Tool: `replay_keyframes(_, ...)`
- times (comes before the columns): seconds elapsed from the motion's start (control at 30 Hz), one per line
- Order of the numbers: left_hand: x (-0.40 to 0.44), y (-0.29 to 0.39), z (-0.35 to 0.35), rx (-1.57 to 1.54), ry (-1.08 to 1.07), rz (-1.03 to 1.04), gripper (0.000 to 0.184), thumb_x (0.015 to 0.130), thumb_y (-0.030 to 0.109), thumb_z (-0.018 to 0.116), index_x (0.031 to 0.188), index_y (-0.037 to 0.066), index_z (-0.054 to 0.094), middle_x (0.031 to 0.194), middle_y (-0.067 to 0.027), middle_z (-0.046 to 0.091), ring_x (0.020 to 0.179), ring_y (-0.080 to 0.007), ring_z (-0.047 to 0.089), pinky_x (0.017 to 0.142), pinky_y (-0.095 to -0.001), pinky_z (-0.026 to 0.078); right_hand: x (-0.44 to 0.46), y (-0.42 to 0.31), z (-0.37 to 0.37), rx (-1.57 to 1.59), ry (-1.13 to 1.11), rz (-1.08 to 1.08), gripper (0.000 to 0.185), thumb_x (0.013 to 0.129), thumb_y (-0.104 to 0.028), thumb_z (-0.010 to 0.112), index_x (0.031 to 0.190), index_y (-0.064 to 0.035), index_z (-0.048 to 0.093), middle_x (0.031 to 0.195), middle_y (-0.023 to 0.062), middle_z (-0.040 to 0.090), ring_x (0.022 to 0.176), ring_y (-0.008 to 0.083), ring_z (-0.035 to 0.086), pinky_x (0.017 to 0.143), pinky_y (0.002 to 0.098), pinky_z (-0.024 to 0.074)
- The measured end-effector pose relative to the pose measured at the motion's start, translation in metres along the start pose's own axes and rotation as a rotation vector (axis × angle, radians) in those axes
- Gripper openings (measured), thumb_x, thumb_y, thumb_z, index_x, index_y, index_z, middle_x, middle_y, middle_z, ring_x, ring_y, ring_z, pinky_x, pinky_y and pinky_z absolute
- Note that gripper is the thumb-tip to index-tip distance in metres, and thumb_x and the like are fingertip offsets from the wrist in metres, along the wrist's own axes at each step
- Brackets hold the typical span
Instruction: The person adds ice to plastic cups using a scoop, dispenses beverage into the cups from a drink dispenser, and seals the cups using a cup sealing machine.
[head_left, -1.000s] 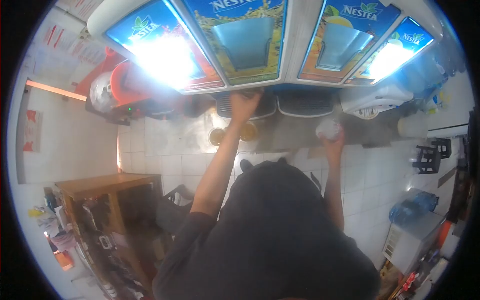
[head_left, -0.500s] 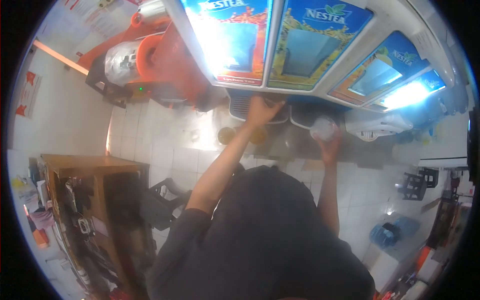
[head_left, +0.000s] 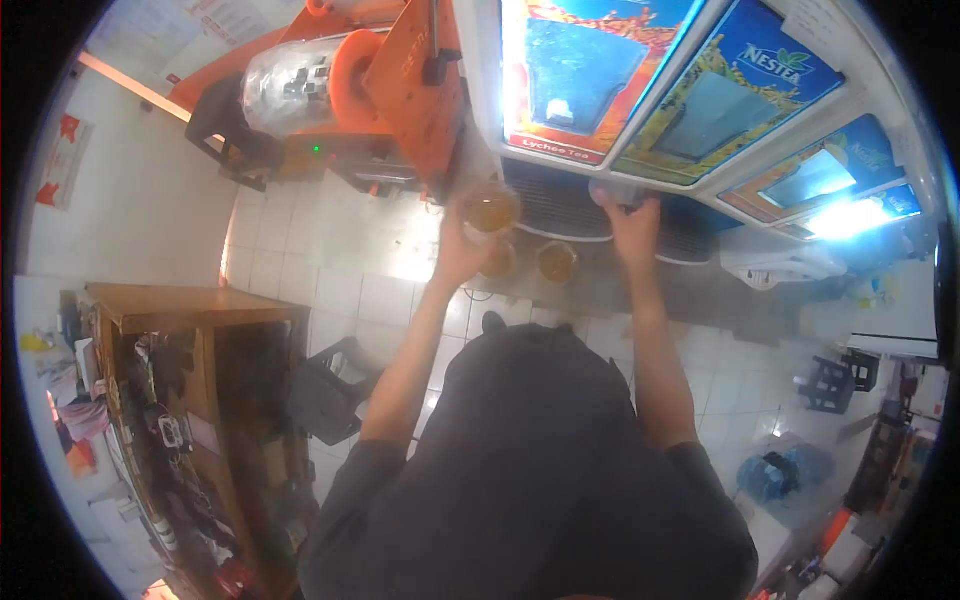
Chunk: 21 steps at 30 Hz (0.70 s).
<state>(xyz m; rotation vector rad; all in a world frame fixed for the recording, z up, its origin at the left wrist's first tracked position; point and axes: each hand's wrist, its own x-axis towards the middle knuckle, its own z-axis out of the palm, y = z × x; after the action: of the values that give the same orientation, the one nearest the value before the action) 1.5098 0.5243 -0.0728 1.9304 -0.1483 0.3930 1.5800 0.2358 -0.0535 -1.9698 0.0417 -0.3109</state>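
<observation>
My left hand (head_left: 460, 252) is wrapped round a clear cup of amber drink (head_left: 490, 208), held off the left end of the drip trays. Close by on the counter stand two more cups of amber drink, one (head_left: 497, 263) partly behind my left hand and the other (head_left: 558, 262) to its right. My right hand (head_left: 634, 228) is closed round a clear cup (head_left: 612, 192) at the front of the drinks dispenser (head_left: 652, 95), over the drip tray (head_left: 560, 205). The dispenser's lower edge and my fingers hide much of that cup.
An orange machine with a clear wrapped roll (head_left: 300, 88) stands left of the dispenser. A wooden cabinet (head_left: 200, 305) is at the lower left, with a dark stool (head_left: 335, 390) beside it. A white appliance part (head_left: 765, 265) sits to the right.
My left hand has come out from under the dispenser and moved left with a filled cup. My right hand has brought its cup leftward and in under the dispenser. The view has shifted.
</observation>
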Motion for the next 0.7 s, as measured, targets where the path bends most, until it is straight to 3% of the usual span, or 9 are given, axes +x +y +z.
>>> replay_keyframes(0.07, -0.015, -0.035, -0.025, 0.057, 0.034, -0.047, 0.074, 0.078, 0.012, 0.086, 0.138, 0.0, 0.045, 0.129, -0.0162, 0.06, 0.122, -0.0251, 0.06, 0.104, -0.0379, 0.049, 0.014, 0.009, 0.008, -0.099, -0.017, 0.04, 0.069, 0.076, -0.029, 0.09, 0.127, 0.0061, 0.059, 0.126, 0.0221, 0.064, 0.115, 0.0363, 0.062, 0.102, 0.0412, 0.0455)
replay_keyframes(0.17, -0.034, -0.054, -0.056, 0.071, 0.07, -0.089, 0.072, 0.079, 0.009, 0.085, 0.138, -0.001, 0.045, 0.129, -0.0158, 0.06, 0.122, -0.0243, 0.06, 0.106, -0.0383, 0.048, 0.013, -0.008, 0.018, -0.071, -0.047, 0.1, 0.054, 0.076, -0.026, 0.091, 0.113, 0.0071, 0.069, 0.117, 0.0208, 0.07, 0.112, 0.0324, 0.064, 0.101, 0.0399, 0.0457)
replay_keyframes(0.23, -0.048, -0.079, -0.065, 0.045, 0.084, -0.137, 0.071, 0.079, 0.007, 0.085, 0.137, -0.001, 0.045, 0.13, -0.0161, 0.059, 0.124, -0.0244, 0.059, 0.107, -0.0386, 0.048, 0.01, -0.011, 0.019, 0.065, 0.038, -0.101, 0.054, 0.077, -0.021, 0.09, 0.117, 0.0062, 0.067, 0.12, 0.0183, 0.069, 0.11, 0.0273, 0.064, 0.1, 0.0384, 0.046)
replay_keyframes(0.3, -0.061, -0.103, -0.069, 0.008, 0.085, -0.168, 0.075, 0.078, 0.006, 0.085, 0.138, -0.001, 0.041, 0.132, -0.0164, 0.056, 0.125, -0.0254, 0.057, 0.108, -0.0387, 0.047, 0.013, -0.003, 0.025, 0.202, 0.064, -0.11, 0.056, 0.077, -0.018, 0.09, 0.12, 0.0063, 0.065, 0.121, 0.0162, 0.069, 0.11, 0.0231, 0.062, 0.101, 0.037, 0.045)
replay_keyframes(0.37, -0.072, -0.118, -0.069, -0.038, 0.101, -0.197, 0.076, 0.078, 0.005, 0.085, 0.138, -0.001, 0.039, 0.133, -0.0168, 0.054, 0.126, -0.0259, 0.056, 0.108, -0.0389, 0.047, 0.012, -0.007, 0.022, 0.05, 0.135, -0.149, 0.057, 0.077, -0.018, 0.09, 0.121, 0.0071, 0.064, 0.121, 0.0164, 0.068, 0.11, 0.0239, 0.062, 0.102, 0.0369, 0.0439)
replay_keyframes(0.4, -0.077, -0.122, -0.067, -0.088, 0.112, -0.22, 0.077, 0.078, 0.004, 0.085, 0.138, -0.001, 0.037, 0.134, -0.0172, 0.052, 0.127, -0.0264, 0.056, 0.109, -0.0391, 0.047, 0.015, -0.005, 0.018, -0.007, 0.063, -0.101, 0.061, 0.076, -0.019, 0.09, 0.124, 0.0078, 0.062, 0.124, 0.0179, 0.066, 0.113, 0.0247, 0.061, 0.105, 0.0365, 0.0417)
replay_keyframes(0.53, -0.09, -0.14, -0.057, -0.078, 0.109, -0.256, 0.079, 0.077, 0.005, 0.085, 0.138, 0.0, 0.035, 0.135, -0.0176, 0.05, 0.127, -0.0268, 0.055, 0.11, -0.0398, 0.046, 0.016, 0.001, 0.016, -0.075, 0.147, -0.163, 0.066, 0.076, -0.019, 0.091, 0.127, 0.0081, 0.059, 0.128, 0.0193, 0.063, 0.117, 0.0253, 0.059, 0.106, 0.0364, 0.0403)
replay_keyframes(0.63, -0.097, -0.151, -0.048, -0.095, 0.15, -0.239, 0.078, 0.076, 0.005, 0.086, 0.137, 0.0, 0.037, 0.135, -0.018, 0.049, 0.127, -0.0272, 0.054, 0.111, -0.0404, 0.044, 0.012, -0.011, 0.011, -0.055, 0.045, -0.042, 0.07, 0.075, -0.019, 0.091, 0.13, 0.0083, 0.056, 0.132, 0.0197, 0.061, 0.12, 0.0255, 0.057, 0.107, 0.036, 0.0392)
replay_keyframes(0.7, -0.098, -0.155, -0.048, -0.249, 0.142, -0.308, 0.08, 0.075, 0.007, 0.087, 0.137, 0.001, 0.037, 0.137, -0.0182, 0.048, 0.129, -0.0278, 0.053, 0.112, -0.0405, 0.042, 0.011, -0.016, 0.014, -0.092, 0.106, -0.081, 0.068, 0.075, -0.017, 0.092, 0.128, 0.0082, 0.058, 0.131, 0.0188, 0.062, 0.12, 0.0255, 0.056, 0.107, 0.0355, 0.0388)
